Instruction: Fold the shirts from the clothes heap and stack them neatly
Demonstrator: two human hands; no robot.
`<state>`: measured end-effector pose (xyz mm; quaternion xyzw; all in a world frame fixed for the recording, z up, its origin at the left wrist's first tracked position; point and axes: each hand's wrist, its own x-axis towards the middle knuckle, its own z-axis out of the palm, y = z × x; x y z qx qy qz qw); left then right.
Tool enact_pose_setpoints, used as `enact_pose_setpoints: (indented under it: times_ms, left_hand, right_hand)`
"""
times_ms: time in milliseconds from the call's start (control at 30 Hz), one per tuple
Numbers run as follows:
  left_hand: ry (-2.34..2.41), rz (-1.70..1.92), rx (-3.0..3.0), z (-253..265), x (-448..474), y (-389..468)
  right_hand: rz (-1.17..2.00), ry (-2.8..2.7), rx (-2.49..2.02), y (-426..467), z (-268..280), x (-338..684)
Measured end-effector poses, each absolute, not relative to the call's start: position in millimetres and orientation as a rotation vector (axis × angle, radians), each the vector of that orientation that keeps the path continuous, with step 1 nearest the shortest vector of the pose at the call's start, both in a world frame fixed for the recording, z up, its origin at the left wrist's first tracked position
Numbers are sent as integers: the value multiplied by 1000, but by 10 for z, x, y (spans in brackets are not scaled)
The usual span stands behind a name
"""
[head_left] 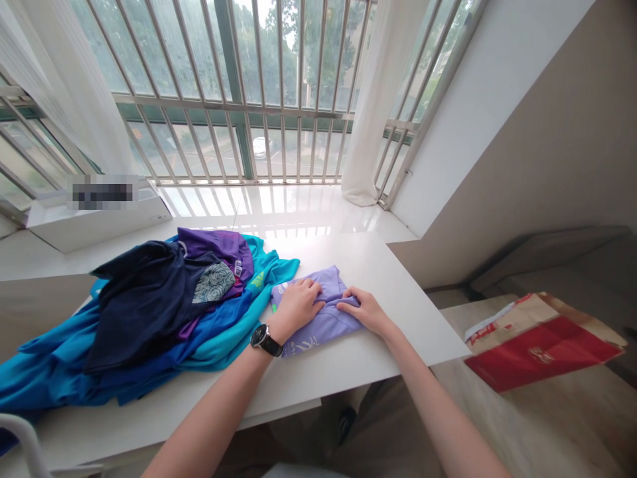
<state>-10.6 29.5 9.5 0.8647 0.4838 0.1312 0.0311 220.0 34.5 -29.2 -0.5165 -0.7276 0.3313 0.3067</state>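
A lavender T-shirt [318, 330] with white printing lies folded in a small bundle on the white table. My left hand [298, 309], a black watch on its wrist, rests on top of it with the fingers laid on the cloth. At the bundle's right edge my right hand [365, 312] pinches a fold of the fabric between thumb and fingers. Beside my left hand is a heap of loose clothes: a dark navy garment [142, 292] on top, a purple one [219, 242] behind it, and blue and teal ones [219, 342] underneath.
The white table [413, 332] meets a window sill with a barred window behind. A white box [99, 222] sits at the back left. To the right, below table level, is a red and brown paper bag [537, 352]. A white curved chair part [22, 431] shows at lower left.
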Motion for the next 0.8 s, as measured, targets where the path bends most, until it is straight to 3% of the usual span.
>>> enact_pose_setpoints:
  times_ms: [167,467,800]
  left_hand:
    - [1529,319,2716,85,11,439]
    - [1360,553,2699,-65,-40,462]
    - [1389,417,2709,32,2,427]
  right_hand:
    - [918,-2017,-1388,475,-235,2192]
    - [953,-1946,-1359,368,-212,2247]
    - [965,-2027,-1410,344,-129,2278]
